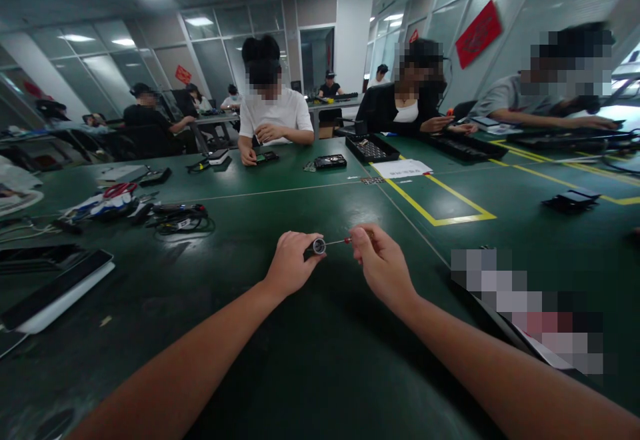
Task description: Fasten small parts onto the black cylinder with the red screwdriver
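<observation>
My left hand [290, 263] is closed round a small dark cylindrical handle [317, 247] with a silvery round end. A thin metal bit with a red collar [340, 242] sticks out of it to the right. My right hand [379, 261] pinches the far end of that bit between thumb and fingers. Both hands hover just above the dark green table [280, 353], close together near its middle.
A white-edged flat device [55, 293] lies at the left. Cables and tools [150, 213] sit further back left. Yellow tape lines [440, 207] mark the table at right. Black trays [373, 149] and several seated people line the far side. A blurred flat object [525, 313] lies at my right.
</observation>
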`<state>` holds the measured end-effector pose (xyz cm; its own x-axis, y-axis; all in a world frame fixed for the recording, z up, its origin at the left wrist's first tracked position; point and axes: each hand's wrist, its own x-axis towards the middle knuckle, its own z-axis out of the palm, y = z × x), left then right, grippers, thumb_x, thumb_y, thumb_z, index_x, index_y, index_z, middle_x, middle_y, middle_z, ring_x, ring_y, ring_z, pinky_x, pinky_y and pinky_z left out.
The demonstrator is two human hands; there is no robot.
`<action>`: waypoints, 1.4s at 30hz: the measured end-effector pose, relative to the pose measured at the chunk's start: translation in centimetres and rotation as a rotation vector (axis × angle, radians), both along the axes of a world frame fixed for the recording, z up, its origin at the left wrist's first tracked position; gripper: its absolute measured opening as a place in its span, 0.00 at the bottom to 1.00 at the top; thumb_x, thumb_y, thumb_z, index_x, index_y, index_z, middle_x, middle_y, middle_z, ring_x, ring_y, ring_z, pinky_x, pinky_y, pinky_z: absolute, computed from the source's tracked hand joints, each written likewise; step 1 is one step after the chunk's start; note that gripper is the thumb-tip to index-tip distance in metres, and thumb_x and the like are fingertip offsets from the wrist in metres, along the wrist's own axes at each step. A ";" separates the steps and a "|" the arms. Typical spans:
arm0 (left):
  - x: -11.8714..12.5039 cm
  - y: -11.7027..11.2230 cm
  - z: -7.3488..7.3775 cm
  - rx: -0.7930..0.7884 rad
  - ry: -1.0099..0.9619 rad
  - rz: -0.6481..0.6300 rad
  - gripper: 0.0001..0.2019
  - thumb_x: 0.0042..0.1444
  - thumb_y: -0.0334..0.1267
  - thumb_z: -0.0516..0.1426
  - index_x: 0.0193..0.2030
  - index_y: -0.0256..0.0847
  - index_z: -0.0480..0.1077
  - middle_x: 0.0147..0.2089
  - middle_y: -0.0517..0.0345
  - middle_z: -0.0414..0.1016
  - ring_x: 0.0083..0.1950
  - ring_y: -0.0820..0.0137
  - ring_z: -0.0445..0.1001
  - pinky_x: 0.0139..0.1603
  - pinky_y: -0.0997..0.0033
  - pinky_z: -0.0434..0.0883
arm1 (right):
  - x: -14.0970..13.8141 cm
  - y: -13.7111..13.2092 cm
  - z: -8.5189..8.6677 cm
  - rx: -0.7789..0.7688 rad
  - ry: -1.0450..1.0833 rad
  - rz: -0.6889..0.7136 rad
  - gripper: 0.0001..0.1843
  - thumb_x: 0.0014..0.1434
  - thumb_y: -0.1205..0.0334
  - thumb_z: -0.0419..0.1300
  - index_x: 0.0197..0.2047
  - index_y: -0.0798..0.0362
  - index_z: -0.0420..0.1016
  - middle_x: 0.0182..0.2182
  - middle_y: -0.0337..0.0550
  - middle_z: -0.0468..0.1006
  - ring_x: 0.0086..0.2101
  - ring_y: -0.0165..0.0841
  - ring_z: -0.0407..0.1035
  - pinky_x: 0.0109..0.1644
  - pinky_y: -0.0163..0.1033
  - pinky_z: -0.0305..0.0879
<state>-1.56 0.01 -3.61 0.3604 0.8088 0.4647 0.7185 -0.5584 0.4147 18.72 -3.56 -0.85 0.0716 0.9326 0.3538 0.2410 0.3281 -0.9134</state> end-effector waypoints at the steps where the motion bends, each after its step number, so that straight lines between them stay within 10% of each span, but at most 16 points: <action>1: 0.0 0.0 0.0 0.002 0.003 -0.009 0.15 0.62 0.39 0.63 0.55 0.45 0.74 0.50 0.55 0.80 0.53 0.58 0.74 0.62 0.49 0.65 | 0.0 0.0 0.0 0.001 -0.008 -0.008 0.18 0.69 0.45 0.53 0.39 0.49 0.74 0.24 0.35 0.69 0.25 0.32 0.65 0.30 0.39 0.61; 16: 0.0 -0.2 0.2 0.003 0.005 -0.029 0.15 0.61 0.39 0.64 0.54 0.45 0.74 0.49 0.55 0.80 0.52 0.59 0.75 0.62 0.50 0.64 | 0.0 -0.1 -0.4 0.029 -0.088 -0.062 0.19 0.71 0.47 0.49 0.36 0.48 0.71 0.25 0.37 0.70 0.27 0.35 0.66 0.34 0.41 0.60; 28: -0.5 0.0 0.5 0.036 0.112 0.002 0.15 0.64 0.37 0.61 0.57 0.46 0.73 0.52 0.54 0.79 0.57 0.58 0.73 0.70 0.42 0.57 | 0.4 2.0 -1.5 -0.157 0.400 -0.133 0.15 0.64 0.46 0.58 0.34 0.48 0.70 0.26 0.38 0.71 0.27 0.35 0.68 0.35 0.45 0.69; 42: -0.3 -0.1 0.3 0.007 0.110 0.019 0.16 0.63 0.41 0.63 0.57 0.47 0.73 0.52 0.56 0.79 0.56 0.59 0.74 0.71 0.42 0.55 | -0.2 1.6 -1.3 -0.043 0.184 -0.111 0.16 0.66 0.45 0.56 0.37 0.48 0.70 0.28 0.38 0.75 0.30 0.35 0.69 0.38 0.43 0.66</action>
<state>-1.83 -0.10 -3.31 0.3940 0.8128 0.4291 0.7702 -0.5467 0.3284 18.53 -1.96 -2.16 0.2346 0.9291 0.2858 0.1017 0.2690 -0.9578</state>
